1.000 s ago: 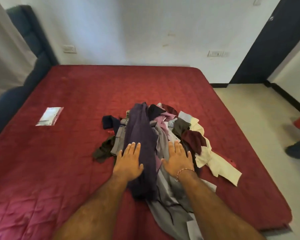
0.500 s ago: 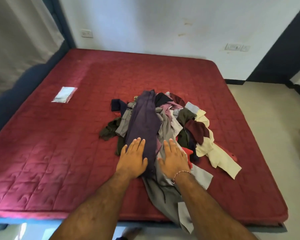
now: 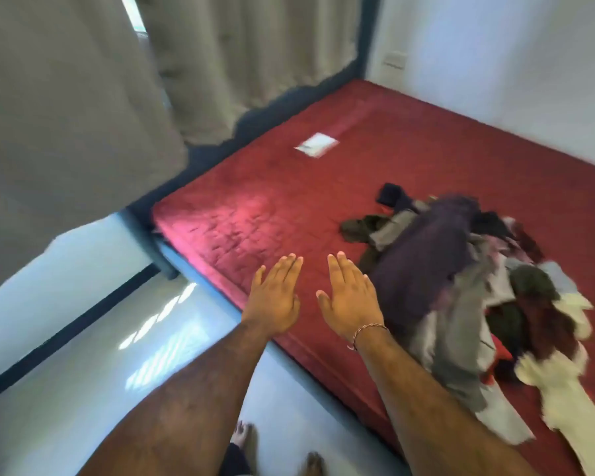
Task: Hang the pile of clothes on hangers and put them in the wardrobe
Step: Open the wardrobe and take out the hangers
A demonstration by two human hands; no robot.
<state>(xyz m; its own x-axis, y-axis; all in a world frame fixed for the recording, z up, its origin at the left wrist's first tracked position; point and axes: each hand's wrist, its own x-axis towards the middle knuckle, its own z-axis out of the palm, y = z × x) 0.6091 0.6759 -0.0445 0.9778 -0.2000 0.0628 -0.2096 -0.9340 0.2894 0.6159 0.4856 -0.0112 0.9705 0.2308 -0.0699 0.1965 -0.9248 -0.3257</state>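
left hand (image 3: 273,297), right hand (image 3: 352,298): flat, empty | clothes pile (image 3: 461,276) right | packet (image 3: 316,145) far

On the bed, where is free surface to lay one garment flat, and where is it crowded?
The red mattress is bare between its near-left corner, the small white packet and the clothes pile. The far strip along the white wall is bare too. The right side is crowded: the pile spreads to the near edge. Both the left hand and right hand are flat and empty.

Pile of clothes (image 3: 461,286) lies on the bed (image 3: 272,207), right of both hands.
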